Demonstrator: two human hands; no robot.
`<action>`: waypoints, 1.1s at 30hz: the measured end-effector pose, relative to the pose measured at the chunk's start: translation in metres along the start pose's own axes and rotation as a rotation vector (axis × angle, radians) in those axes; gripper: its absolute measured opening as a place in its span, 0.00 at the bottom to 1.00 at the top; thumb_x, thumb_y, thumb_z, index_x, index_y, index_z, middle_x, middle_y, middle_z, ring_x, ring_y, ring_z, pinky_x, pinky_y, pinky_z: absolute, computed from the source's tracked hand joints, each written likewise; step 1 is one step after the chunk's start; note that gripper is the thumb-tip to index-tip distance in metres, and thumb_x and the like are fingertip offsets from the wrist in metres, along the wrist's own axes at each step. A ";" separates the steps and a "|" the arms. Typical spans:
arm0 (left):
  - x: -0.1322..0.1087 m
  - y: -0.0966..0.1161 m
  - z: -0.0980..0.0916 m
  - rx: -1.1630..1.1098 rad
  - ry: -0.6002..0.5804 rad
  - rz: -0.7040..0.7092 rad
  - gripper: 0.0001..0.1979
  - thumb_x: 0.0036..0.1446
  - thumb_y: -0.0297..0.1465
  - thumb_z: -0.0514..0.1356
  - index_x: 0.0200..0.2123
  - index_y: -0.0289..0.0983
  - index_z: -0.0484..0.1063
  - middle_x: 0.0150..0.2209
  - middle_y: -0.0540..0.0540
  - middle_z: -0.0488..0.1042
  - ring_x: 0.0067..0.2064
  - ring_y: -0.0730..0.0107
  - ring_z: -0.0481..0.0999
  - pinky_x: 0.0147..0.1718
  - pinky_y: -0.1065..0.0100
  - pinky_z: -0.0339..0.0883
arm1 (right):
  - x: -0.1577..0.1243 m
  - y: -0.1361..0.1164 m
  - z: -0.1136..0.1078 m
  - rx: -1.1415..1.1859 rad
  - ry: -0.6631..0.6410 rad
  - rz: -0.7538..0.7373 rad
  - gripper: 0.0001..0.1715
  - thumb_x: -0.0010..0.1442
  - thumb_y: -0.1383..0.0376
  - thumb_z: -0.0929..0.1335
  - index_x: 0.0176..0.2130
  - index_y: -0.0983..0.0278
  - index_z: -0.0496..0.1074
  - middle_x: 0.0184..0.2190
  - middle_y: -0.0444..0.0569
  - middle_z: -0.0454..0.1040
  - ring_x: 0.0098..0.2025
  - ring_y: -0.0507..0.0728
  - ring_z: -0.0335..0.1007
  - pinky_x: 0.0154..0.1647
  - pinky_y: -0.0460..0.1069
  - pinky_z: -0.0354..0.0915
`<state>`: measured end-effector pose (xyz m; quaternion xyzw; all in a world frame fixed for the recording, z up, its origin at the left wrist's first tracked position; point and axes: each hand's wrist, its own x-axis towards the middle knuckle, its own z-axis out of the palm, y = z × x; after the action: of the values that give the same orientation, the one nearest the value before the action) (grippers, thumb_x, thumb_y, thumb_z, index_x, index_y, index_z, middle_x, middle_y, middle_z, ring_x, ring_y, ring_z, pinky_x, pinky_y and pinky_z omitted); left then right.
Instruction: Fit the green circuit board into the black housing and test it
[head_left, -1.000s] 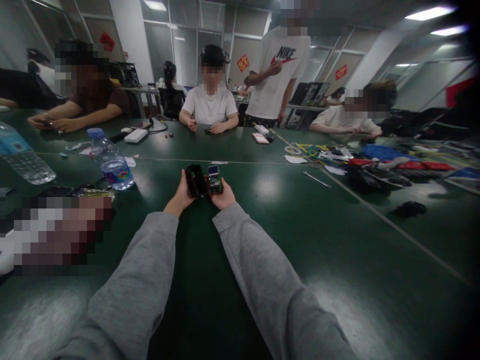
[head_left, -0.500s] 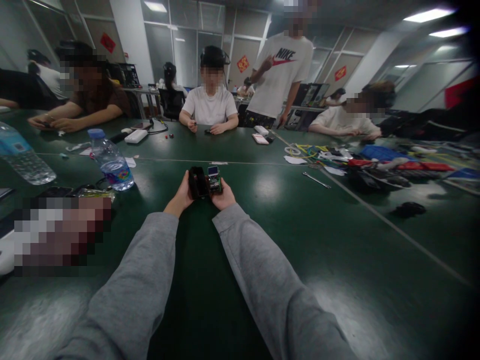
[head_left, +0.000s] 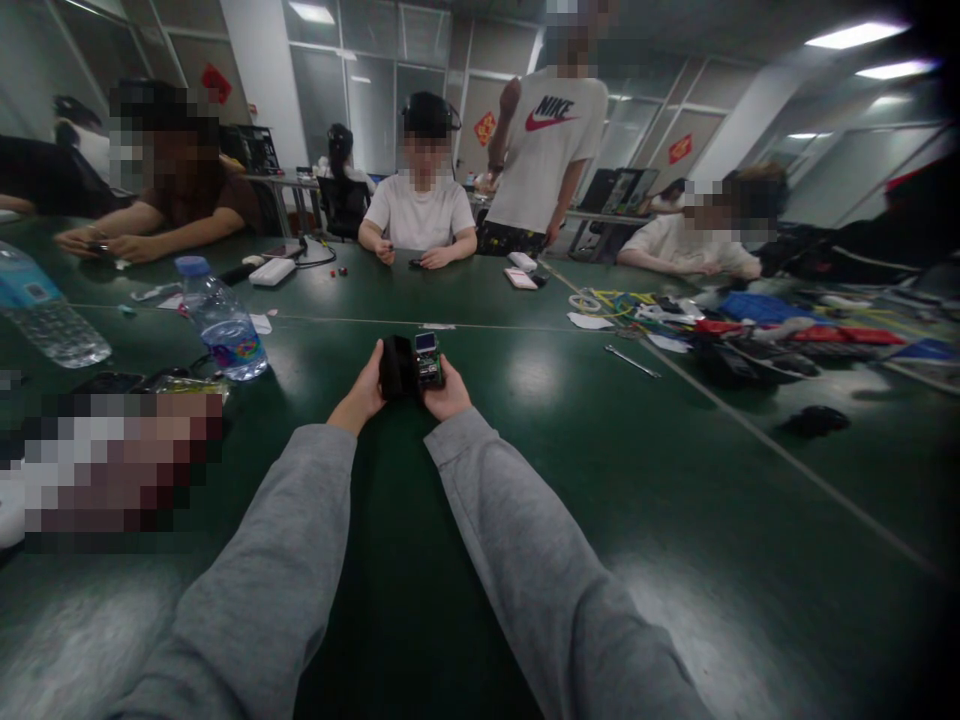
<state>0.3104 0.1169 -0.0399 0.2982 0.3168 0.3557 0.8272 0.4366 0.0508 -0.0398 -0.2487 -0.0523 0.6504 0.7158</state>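
My left hand (head_left: 366, 388) is closed around the side of a black plastic case (head_left: 397, 368), which looks like a hollow shell. In my right hand (head_left: 450, 392) is a green circuit board (head_left: 430, 372) with a small screen at its top end. The case and the board are held side by side just above the green table (head_left: 555, 480), close together; whether they touch I cannot tell. My fingertips behind both pieces are hidden.
A water bottle (head_left: 221, 325) stands to the left, with another bottle (head_left: 49, 310) farther left. On the right lie a wrench (head_left: 632, 361), a black object (head_left: 817, 420) and a heap of cables (head_left: 622, 305). Across the table a person (head_left: 420, 205) sits working.
The black case has turned slightly in my left hand, so its dark inside shows less. My right hand and the board stay nearly still. The standing person has shifted left.
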 end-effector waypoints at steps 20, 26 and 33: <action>-0.010 0.003 0.006 0.033 0.094 -0.017 0.16 0.58 0.41 0.62 0.42 0.34 0.75 0.24 0.47 0.77 0.21 0.70 0.75 0.18 0.72 0.66 | 0.001 -0.004 0.000 -0.005 0.050 0.017 0.17 0.70 0.62 0.58 0.43 0.65 0.73 0.30 0.44 0.79 0.33 0.52 0.77 0.42 0.48 0.75; -0.003 -0.001 0.005 0.044 0.146 0.072 0.15 0.57 0.40 0.64 0.41 0.35 0.75 0.25 0.49 0.77 0.22 0.72 0.75 0.18 0.73 0.66 | -0.001 -0.006 0.010 -0.090 0.072 -0.009 0.17 0.70 0.62 0.58 0.45 0.64 0.72 0.29 0.44 0.79 0.35 0.55 0.77 0.46 0.53 0.74; 0.001 -0.004 0.003 -0.007 0.136 0.137 0.15 0.58 0.38 0.64 0.45 0.34 0.74 0.30 0.46 0.79 0.28 0.69 0.79 0.29 0.69 0.74 | 0.002 -0.006 0.020 -0.256 0.141 -0.191 0.10 0.66 0.67 0.63 0.44 0.61 0.72 0.29 0.40 0.78 0.32 0.52 0.75 0.42 0.49 0.74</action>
<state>0.3153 0.1147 -0.0410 0.2915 0.3496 0.4319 0.7786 0.4346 0.0586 -0.0203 -0.3767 -0.1079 0.5484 0.7387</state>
